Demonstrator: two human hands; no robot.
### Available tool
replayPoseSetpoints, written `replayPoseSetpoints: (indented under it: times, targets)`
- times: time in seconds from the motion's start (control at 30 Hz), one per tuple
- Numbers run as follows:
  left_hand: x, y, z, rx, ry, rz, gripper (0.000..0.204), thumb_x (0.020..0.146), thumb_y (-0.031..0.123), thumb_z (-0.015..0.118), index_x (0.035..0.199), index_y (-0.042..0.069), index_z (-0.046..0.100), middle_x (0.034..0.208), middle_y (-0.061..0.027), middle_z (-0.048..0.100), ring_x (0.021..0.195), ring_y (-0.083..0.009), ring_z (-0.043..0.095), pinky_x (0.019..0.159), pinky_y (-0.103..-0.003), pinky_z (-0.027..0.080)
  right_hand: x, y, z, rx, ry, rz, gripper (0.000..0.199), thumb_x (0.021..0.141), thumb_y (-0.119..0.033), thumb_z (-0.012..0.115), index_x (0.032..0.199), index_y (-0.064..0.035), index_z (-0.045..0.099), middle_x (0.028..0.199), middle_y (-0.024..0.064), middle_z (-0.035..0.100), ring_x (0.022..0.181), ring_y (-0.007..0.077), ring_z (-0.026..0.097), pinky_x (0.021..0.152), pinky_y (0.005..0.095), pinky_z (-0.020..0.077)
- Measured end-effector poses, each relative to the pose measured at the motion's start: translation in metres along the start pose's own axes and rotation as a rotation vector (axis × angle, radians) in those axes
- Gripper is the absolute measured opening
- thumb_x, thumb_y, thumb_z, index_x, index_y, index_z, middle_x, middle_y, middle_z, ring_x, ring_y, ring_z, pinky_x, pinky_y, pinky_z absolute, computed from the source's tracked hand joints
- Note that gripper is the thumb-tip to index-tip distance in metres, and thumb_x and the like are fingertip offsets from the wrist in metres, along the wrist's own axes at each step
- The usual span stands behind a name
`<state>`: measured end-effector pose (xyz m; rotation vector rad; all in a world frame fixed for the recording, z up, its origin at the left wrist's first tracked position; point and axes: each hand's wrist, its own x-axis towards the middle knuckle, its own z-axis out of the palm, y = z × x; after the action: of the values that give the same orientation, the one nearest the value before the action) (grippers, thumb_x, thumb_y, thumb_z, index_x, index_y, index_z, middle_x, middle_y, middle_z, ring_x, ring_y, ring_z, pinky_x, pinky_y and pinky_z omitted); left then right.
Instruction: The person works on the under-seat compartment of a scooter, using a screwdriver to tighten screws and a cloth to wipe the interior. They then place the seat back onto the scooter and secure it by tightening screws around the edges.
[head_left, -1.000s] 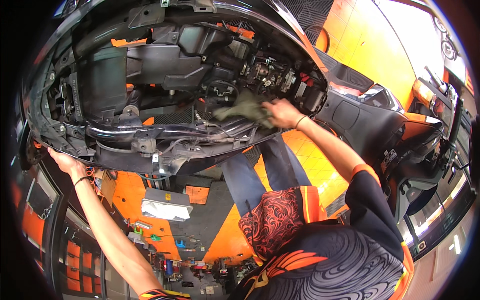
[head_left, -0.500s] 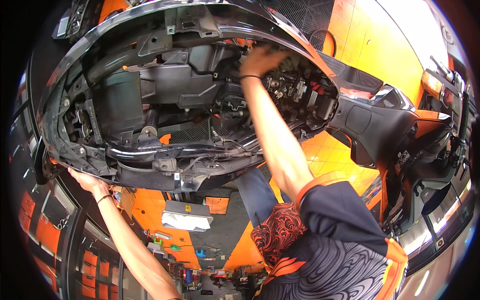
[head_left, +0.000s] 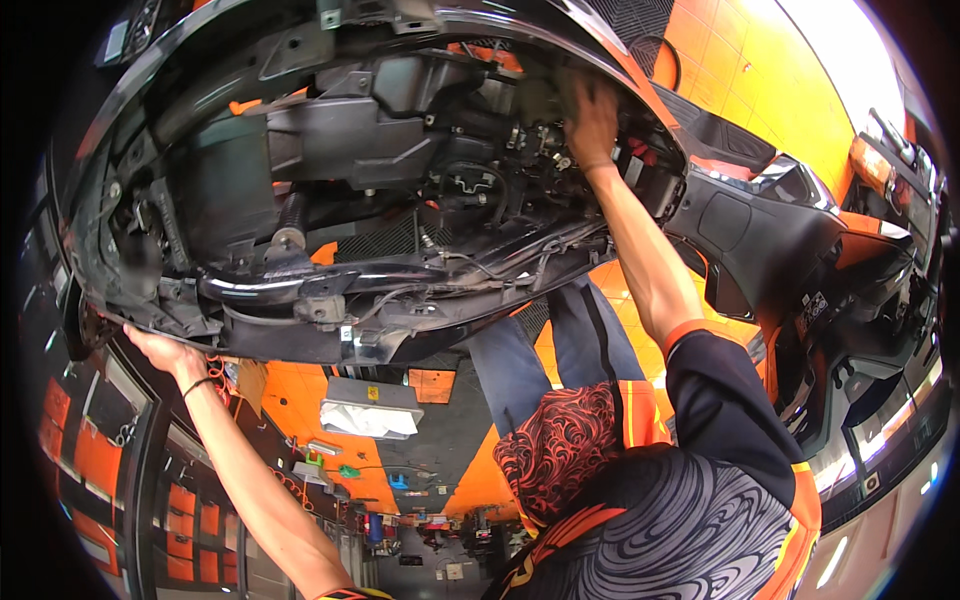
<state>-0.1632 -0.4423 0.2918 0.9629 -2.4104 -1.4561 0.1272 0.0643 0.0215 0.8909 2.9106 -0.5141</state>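
A black scooter body cover (head_left: 400, 345) rings the exposed frame tube (head_left: 270, 288) and the workings inside. My left hand (head_left: 165, 350) grips the cover's near lower edge at the left end, with some fingers hidden behind the panel. Inside the opening, toward the right end, my right hand (head_left: 592, 125) reaches over the cluttered mechanical parts (head_left: 545, 150). Its fingers stretch toward the far wall of the cover, slightly apart, and their tips fade into shadow. Nothing shows in that hand. A coil spring (head_left: 290, 228) stands in the left half of the opening.
The scooter's black floorboard section and front (head_left: 760, 225) extend to the right. Below the cover a grey bin (head_left: 372, 405) with white material stands on the orange and dark floor. Dark shelving with orange panels (head_left: 100, 455) lines the left side. A black ring (head_left: 668, 65) lies beyond.
My right hand has moved right inside the opening, and its fingers show more clearly. My left hand keeps its hold on the edge. The cover appears slightly higher and farther left in view.
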Motion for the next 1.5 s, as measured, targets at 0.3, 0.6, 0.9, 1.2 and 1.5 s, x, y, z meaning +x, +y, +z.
replayPoseSetpoints:
  times: [0.3,0.6,0.9,1.2,1.5]
  targets:
    - [0.003,-0.005,-0.002,-0.205,-0.019,-0.076,0.071,0.101,0.055,0.045,0.138,-0.005,0.051,0.139,-0.0102,0.057,0.123,-0.0257,0.057,0.108,-0.036,0.042,0.017,-0.09,0.0,0.489,0.51,0.195,0.054,0.093,-0.017,0.063,0.138,0.0088,0.048,0.143,0.0301,0.048,0.136,0.0443,0.042,0.118,0.0477,0.0266]
    - [0.008,-0.012,-0.004,-0.131,0.043,-0.071,0.08,0.1,0.061,0.044,0.134,-0.011,0.054,0.136,-0.0142,0.059,0.116,-0.0255,0.059,0.101,-0.035,0.044,0.036,-0.323,-0.051,0.688,0.427,-0.057,0.075,0.083,-0.007,0.064,0.153,-0.0102,0.037,0.156,0.0288,0.03,0.149,0.0465,0.02,0.123,0.055,0.013]
    - [0.006,-0.013,-0.005,0.102,0.104,-0.036,0.078,0.103,0.056,0.04,0.135,-0.014,0.051,0.134,-0.0262,0.059,0.12,-0.0335,0.058,0.106,-0.038,0.04,-0.014,-0.268,-0.056,0.806,0.425,0.268,0.053,0.092,-0.004,0.061,0.143,0.0024,0.048,0.135,0.0233,0.06,0.125,0.0379,0.059,0.105,0.0404,0.0442]
    - [-0.003,0.007,-0.002,0.094,0.142,0.117,0.072,0.104,0.05,0.04,0.126,-0.017,0.054,0.126,-0.0359,0.058,0.118,-0.0484,0.056,0.098,-0.048,0.044,0.07,-0.497,-0.096,0.548,0.316,-0.391,0.058,0.092,-0.027,0.067,0.142,-0.002,0.049,0.124,0.0274,0.061,0.125,0.048,0.049,0.111,0.051,0.0344]
    - [0.0,0.002,-0.006,0.132,0.085,0.046,0.073,0.103,0.054,0.039,0.117,-0.015,0.059,0.115,-0.0368,0.063,0.109,-0.0514,0.059,0.092,-0.052,0.046,0.042,-0.34,-0.089,0.086,0.16,-0.765,0.078,0.07,-0.006,0.063,0.147,-0.0056,0.044,0.142,0.0261,0.048,0.139,0.0433,0.038,0.12,0.0516,0.028]
